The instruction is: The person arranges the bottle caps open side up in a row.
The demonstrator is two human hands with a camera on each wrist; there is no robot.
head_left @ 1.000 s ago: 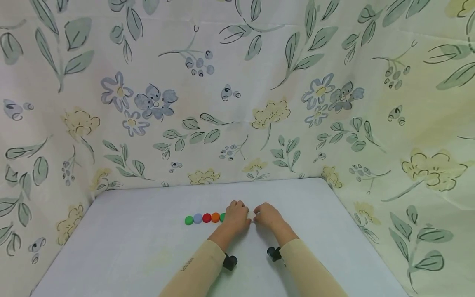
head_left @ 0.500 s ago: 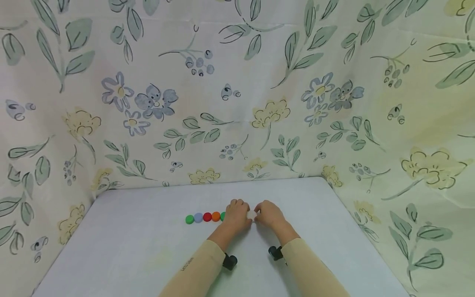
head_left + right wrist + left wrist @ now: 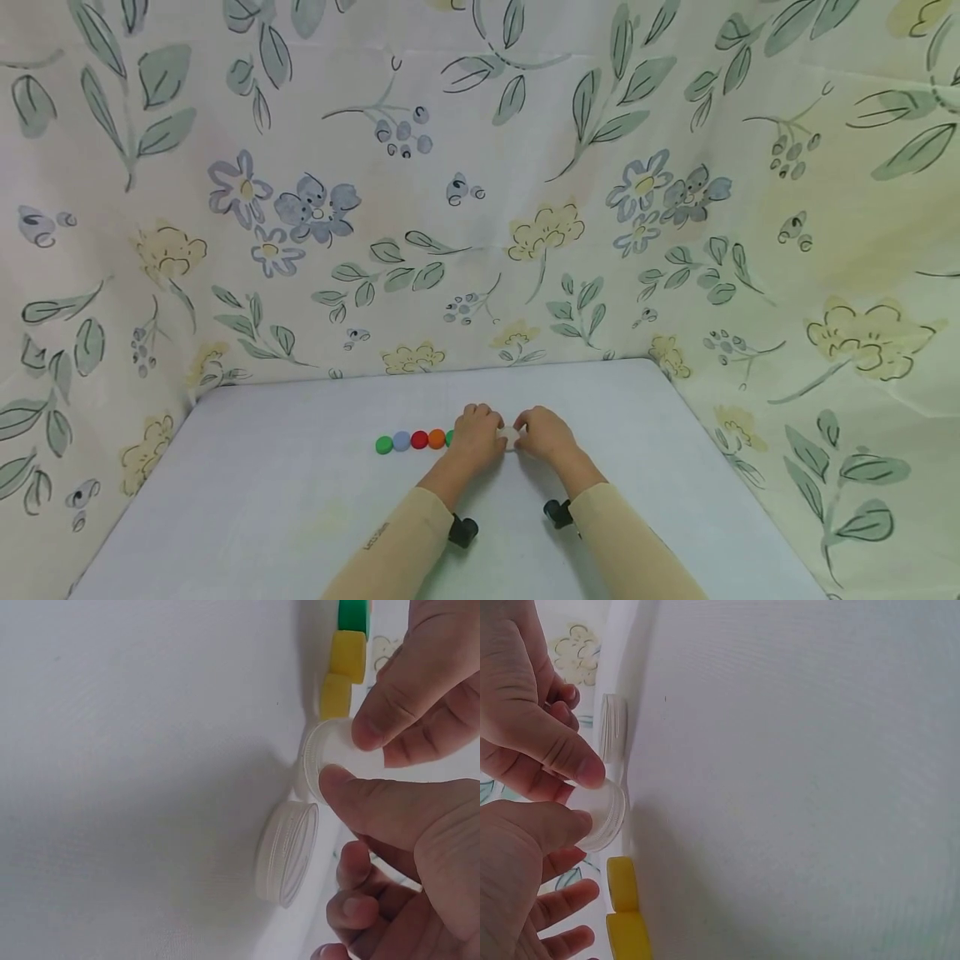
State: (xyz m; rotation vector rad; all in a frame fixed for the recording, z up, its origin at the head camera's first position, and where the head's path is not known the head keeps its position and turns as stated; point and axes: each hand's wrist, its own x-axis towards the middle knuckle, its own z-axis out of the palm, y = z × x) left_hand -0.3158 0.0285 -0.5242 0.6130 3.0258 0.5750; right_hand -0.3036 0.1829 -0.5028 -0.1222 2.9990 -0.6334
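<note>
Both hands pinch one translucent white round cap with a ribbed edge point(image 3: 319, 754), just above the table. My left hand point(image 3: 477, 437) has its thumb on the cap's left side, and its other fingers spread in the left wrist view. On the right side, the thumb and finger of my right hand point(image 3: 545, 431) grip the same cap. A second clear-white round cap point(image 3: 286, 855) lies on the table just to the right of the held one. Two yellow caps point(image 3: 622, 885) point(image 3: 628, 936) lie to the left by my left hand, which hides them in the head view.
A row of round caps runs leftward from my left hand: green point(image 3: 450, 438), orange point(image 3: 437, 438), red point(image 3: 419, 439), light blue point(image 3: 402, 441) and another green cap point(image 3: 384, 445). They lie on a white-covered table point(image 3: 262, 467). A floral curtain point(image 3: 480, 183) hangs behind and beside it.
More of the white between the hands shows now than a second ago. The hands have shifted only slightly, both still at the cap. The coloured row lies as before.
</note>
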